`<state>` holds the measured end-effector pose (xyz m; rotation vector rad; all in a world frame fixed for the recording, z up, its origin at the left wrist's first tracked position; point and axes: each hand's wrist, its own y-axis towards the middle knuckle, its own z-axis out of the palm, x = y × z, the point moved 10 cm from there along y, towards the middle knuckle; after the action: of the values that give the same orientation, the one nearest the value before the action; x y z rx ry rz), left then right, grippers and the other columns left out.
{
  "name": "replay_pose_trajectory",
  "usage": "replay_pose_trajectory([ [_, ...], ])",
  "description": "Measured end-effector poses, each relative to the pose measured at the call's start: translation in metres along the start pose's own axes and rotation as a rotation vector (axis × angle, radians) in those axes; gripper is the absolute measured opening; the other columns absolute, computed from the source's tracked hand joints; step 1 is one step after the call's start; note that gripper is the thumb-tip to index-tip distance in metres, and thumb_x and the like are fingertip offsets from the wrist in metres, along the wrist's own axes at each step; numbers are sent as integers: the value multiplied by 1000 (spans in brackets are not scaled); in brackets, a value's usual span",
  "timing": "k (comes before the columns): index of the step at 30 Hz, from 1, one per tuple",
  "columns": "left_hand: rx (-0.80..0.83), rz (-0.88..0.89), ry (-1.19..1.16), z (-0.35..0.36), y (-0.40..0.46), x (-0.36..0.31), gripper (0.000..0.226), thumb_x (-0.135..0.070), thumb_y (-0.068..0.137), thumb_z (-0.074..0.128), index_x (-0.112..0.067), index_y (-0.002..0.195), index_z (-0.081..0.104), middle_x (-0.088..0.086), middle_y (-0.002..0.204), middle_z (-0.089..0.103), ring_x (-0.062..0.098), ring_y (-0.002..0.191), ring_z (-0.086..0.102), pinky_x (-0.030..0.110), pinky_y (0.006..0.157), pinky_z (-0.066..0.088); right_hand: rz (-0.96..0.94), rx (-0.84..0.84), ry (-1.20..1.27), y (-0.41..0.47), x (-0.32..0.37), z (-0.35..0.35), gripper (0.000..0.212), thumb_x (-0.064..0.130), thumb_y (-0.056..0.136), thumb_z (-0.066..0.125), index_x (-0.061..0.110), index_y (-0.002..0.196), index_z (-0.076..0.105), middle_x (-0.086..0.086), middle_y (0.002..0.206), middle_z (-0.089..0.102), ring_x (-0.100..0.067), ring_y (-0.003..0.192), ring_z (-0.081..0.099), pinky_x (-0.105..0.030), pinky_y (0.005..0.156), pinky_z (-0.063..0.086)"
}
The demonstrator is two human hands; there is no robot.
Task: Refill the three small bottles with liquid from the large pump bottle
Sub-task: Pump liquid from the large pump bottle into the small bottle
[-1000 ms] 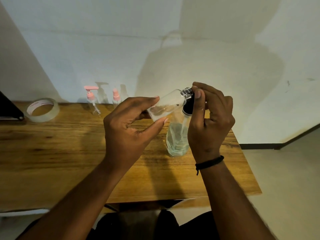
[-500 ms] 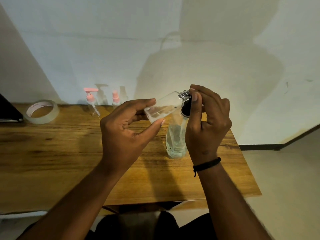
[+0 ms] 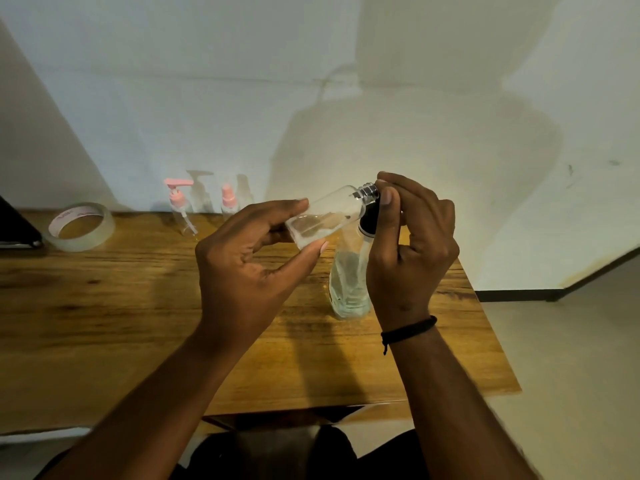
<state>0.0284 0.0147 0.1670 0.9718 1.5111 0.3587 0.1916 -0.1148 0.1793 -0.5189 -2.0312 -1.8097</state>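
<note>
My left hand holds a small clear bottle tilted, its silver neck pointing up and right. A little liquid lies in its lower end. The large pump bottle stands on the wooden table, partly full of clear liquid, its black collar just under the small bottle's neck. My right hand is curled round the pump top, which it hides, with the thumb beside the silver neck. Two more small bottles stand at the back: one with a pink pump, one with a pink cap.
A roll of clear tape lies at the back left of the table, next to a dark object at the frame's edge. The wall runs right behind the table. The table's right edge drops to the floor.
Both hands keep their holds. The small bottle and my right hand have drifted slightly left and down together.
</note>
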Motion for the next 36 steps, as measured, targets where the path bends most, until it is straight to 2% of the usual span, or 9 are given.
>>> replay_pose_trajectory([
  [3, -3, -11, -4, 1, -1, 3, 43, -9, 82, 88, 1, 121, 71, 9, 116, 74, 16, 107, 74, 37, 81, 64, 28, 10, 4, -4, -5, 2, 20, 14, 103, 59, 9, 101, 78, -2, 109, 77, -25, 89, 68, -53, 72, 50],
  [9, -10, -11, -12, 1, -1, 2, 44, -9, 81, 88, 1, 121, 72, 9, 115, 74, 17, 107, 74, 36, 81, 65, -6, 16, -1, 4, 1, -1, 20, 15, 103, 59, 9, 101, 78, -1, 107, 78, -13, 90, 64, -54, 68, 51],
  [18, -18, -10, 17, -3, -1, 5, 44, -10, 81, 88, 2, 120, 72, 9, 115, 74, 14, 107, 74, 33, 81, 64, 18, 32, 0, -4, -1, 4, 20, 15, 103, 59, 8, 100, 78, -4, 107, 78, -27, 89, 68, -55, 71, 51],
  [24, -14, 2, 4, -1, -1, 4, 44, -8, 81, 89, 2, 120, 72, 10, 115, 74, 17, 107, 74, 36, 81, 65, -7, 32, -19, 4, 3, 2, 22, 17, 103, 58, 8, 100, 78, -3, 106, 78, -26, 86, 67, -55, 66, 51],
  [32, -13, -9, 14, -3, -2, 7, 43, -12, 82, 88, -1, 121, 72, 7, 116, 75, 14, 106, 74, 38, 80, 65, 45, 30, 27, -3, -4, 6, 20, 13, 103, 59, 8, 102, 78, -5, 107, 78, -23, 92, 70, -54, 74, 53],
  [36, -7, -8, 3, -1, -1, 5, 44, -12, 82, 88, -1, 121, 73, 7, 116, 75, 14, 107, 74, 37, 80, 65, 26, 44, 14, 1, -1, 5, 20, 14, 103, 58, 9, 104, 78, -4, 109, 78, -22, 94, 71, -53, 73, 53],
])
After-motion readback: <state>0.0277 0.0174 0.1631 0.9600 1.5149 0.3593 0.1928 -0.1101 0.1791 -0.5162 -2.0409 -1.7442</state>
